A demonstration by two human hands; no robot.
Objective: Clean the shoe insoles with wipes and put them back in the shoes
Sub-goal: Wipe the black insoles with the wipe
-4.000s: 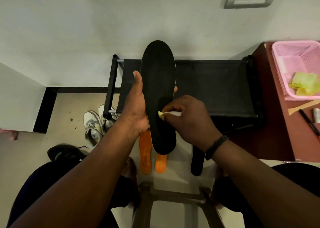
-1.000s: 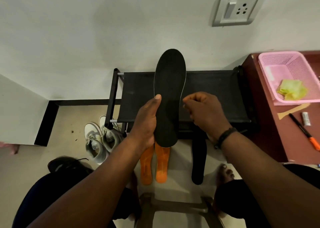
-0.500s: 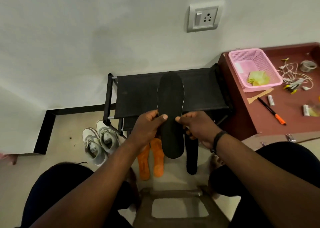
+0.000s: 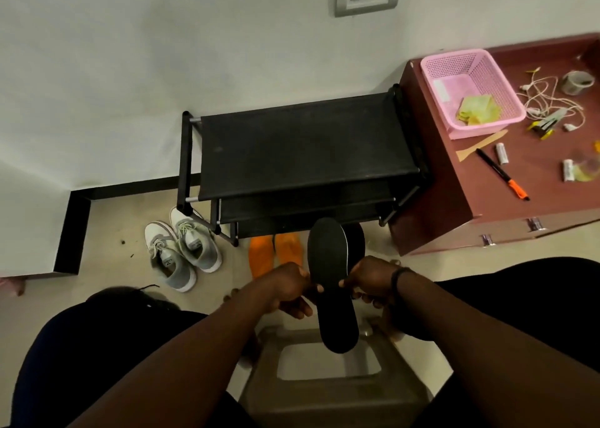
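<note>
Both hands pinch the black insole (image 4: 334, 284) at its waist, left hand (image 4: 289, 289) and right hand (image 4: 370, 280) on opposite edges, just in front of the shoe rack (image 4: 302, 148). I'd keep it taut, no creasing, then lay it beside the orange insoles (image 4: 274, 252).

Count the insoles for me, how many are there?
4: a black insole held in both hands, two orange insoles on the floor, another black one behind the held one. More may be hidden.
</note>
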